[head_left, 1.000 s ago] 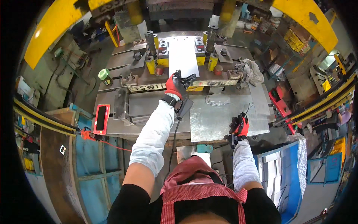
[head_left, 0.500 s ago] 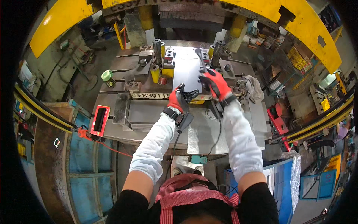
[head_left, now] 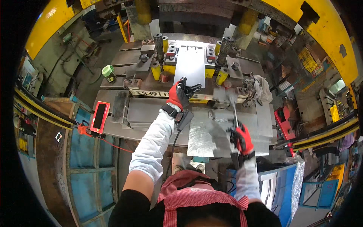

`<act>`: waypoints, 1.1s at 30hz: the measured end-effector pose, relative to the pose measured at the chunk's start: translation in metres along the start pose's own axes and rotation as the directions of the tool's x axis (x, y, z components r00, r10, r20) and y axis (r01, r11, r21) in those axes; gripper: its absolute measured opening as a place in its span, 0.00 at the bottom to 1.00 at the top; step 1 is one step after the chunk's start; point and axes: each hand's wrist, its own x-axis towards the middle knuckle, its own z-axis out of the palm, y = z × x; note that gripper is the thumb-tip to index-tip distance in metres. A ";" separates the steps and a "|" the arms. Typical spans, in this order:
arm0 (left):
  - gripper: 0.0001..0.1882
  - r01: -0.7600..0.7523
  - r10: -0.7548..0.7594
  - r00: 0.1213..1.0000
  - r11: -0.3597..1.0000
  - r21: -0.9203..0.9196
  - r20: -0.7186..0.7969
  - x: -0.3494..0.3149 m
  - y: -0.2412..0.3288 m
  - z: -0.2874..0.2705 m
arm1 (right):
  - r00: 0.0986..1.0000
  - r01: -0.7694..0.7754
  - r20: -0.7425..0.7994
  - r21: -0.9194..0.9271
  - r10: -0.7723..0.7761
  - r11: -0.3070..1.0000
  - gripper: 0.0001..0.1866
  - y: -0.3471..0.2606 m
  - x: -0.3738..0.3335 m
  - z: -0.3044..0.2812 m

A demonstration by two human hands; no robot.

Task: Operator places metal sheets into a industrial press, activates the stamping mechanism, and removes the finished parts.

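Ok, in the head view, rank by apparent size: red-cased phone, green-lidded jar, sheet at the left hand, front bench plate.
Front bench plate
Sheet at left hand
Red-cased phone
Green-lidded jar

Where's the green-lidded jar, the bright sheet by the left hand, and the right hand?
Green-lidded jar [head_left: 108, 72]: head view, on its lid.
Bright sheet [head_left: 190, 67]: head view, middle of its top face.
Right hand [head_left: 243, 139]: head view, on the glove's red back.
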 end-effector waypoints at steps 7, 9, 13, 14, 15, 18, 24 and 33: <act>0.18 -0.039 0.037 0.999 0.997 -0.070 -0.027 0.048 0.007 0.022 | 0.964 -0.255 -0.097 -0.066 0.248 0.965 0.16 0.047 -0.004 -0.031; 0.19 -0.058 0.057 0.997 0.998 -0.018 -0.053 0.055 0.010 0.006 | 0.966 -0.242 -0.077 0.077 0.248 0.967 0.17 0.067 0.007 -0.030; 0.22 -0.046 0.048 0.998 0.998 -0.053 0.042 0.051 0.014 0.000 | 0.965 -0.254 -0.036 0.102 0.259 0.962 0.17 0.071 0.011 -0.030; 0.21 0.010 -0.006 0.998 0.997 -0.073 0.063 0.045 0.020 -0.002 | 0.980 -0.186 -0.067 0.010 0.187 0.982 0.18 0.071 0.008 -0.031; 0.21 0.065 -0.057 0.995 0.994 -0.091 0.084 0.038 0.028 -0.005 | 0.990 -0.118 -0.089 -0.085 0.111 0.989 0.19 0.071 0.004 -0.032; 0.21 0.083 -0.077 0.996 0.990 0.115 -0.055 -0.030 0.036 0.014 | 0.968 0.053 -0.249 0.047 -0.040 0.997 0.22 0.062 -0.022 -0.037; 0.19 -0.050 0.305 0.950 0.350 0.935 -0.063 -0.203 0.003 -0.108 | 0.927 0.084 -0.368 0.372 0.064 0.925 0.19 0.131 -0.034 -0.108; 0.36 0.020 0.179 0.969 -0.746 0.666 0.171 -0.241 -0.006 -0.179 | 0.805 0.197 -0.592 0.209 -0.036 0.958 0.13 0.121 -0.035 -0.081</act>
